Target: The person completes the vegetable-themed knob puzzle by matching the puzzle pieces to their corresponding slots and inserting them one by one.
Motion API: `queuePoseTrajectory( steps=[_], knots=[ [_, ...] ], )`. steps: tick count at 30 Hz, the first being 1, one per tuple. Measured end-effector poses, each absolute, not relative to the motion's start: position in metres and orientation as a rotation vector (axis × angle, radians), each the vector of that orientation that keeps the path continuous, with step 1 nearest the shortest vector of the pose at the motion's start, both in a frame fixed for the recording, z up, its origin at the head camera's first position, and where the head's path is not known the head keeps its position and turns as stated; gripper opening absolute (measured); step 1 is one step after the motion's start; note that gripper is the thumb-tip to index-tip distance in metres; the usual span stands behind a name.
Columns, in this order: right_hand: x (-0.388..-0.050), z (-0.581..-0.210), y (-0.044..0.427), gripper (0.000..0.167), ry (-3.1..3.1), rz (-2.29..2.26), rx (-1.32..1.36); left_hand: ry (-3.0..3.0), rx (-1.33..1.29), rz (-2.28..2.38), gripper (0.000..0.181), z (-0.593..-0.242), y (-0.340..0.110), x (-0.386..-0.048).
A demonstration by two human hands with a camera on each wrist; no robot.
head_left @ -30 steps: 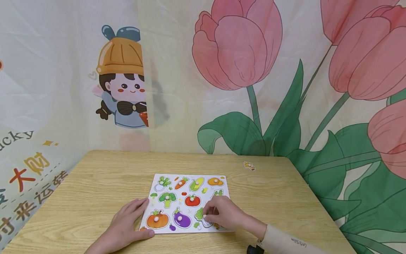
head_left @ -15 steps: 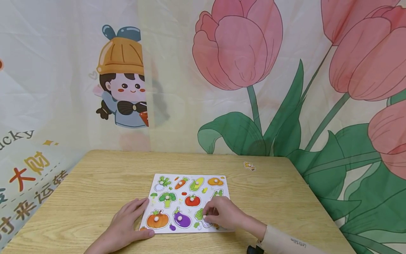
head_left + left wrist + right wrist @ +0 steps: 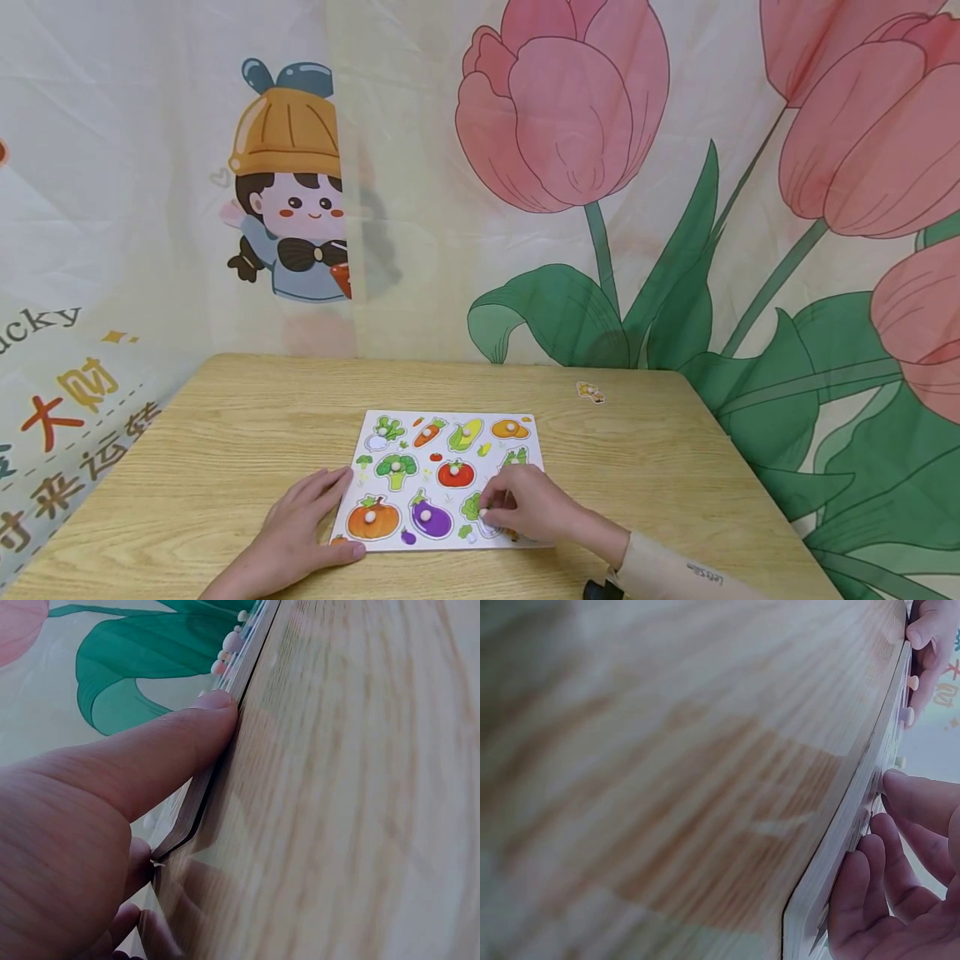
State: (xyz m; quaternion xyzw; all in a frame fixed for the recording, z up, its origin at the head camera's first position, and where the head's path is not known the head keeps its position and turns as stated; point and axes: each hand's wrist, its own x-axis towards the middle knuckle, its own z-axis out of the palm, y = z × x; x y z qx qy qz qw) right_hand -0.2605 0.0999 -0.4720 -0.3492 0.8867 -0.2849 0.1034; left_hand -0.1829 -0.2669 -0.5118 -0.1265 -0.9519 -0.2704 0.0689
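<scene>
A white peg puzzle board with vegetable pieces lies on the table. My left hand rests at its left edge, fingers extended and thumb over the near left corner; in the left wrist view the thumb presses on the board's edge. My right hand pinches the small knob of the leafy cabbage piece at the near right, partly covering it. In the right wrist view the other fingers curl low against the board. Around them sit the eggplant, tomato and pumpkin pieces, each with a knob.
A small cartoon sticker lies near the table's far right edge. Bare wood of the table stretches right of the board. Behind stands a curtain printed with tulips. A black object shows beneath the right wrist.
</scene>
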Motion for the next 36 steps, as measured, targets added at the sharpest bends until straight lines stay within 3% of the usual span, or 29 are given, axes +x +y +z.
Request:
queuePoseTrajectory(
  steps=[24,36],
  knots=[
    [-0.258,-0.466,0.105,0.009,2.593,-0.919,-0.975,-2.892,-0.36,-0.835,0.108,-0.511,-0.268,-0.185],
    [-0.283,-0.457,0.142,0.012,2.737,-0.982,-0.921,-2.909,-0.358,-0.805,0.108,-0.511,-0.267,-0.186]
  ],
)
